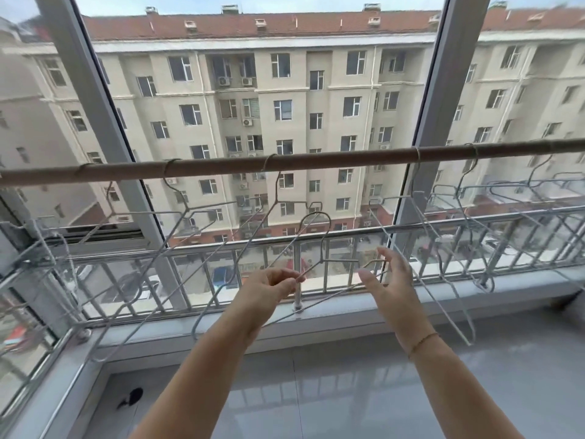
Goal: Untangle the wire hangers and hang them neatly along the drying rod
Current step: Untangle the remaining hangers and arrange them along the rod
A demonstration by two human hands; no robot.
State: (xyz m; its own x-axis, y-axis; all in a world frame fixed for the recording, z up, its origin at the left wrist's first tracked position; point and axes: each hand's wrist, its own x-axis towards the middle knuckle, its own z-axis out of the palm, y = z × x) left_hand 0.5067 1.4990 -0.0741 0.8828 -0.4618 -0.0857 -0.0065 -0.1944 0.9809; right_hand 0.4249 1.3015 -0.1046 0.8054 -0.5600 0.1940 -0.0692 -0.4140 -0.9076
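While my left hand [274,284] pinches one shoulder of the loose wire hanger [319,245] and my right hand [387,280] hovers open beside the other, its hook sits below the drying rod [316,161]. I reckon it could snag the neighbouring hangers [221,217] on the way up and tangle.

bright daylight through window [253,106]; edges warped, blurred; floor [348,391] glossy with reflections.

Head-worn, wide-angle, looking forward and slightly down, close over both forearms, toward rod [285,161] and window [421,147].
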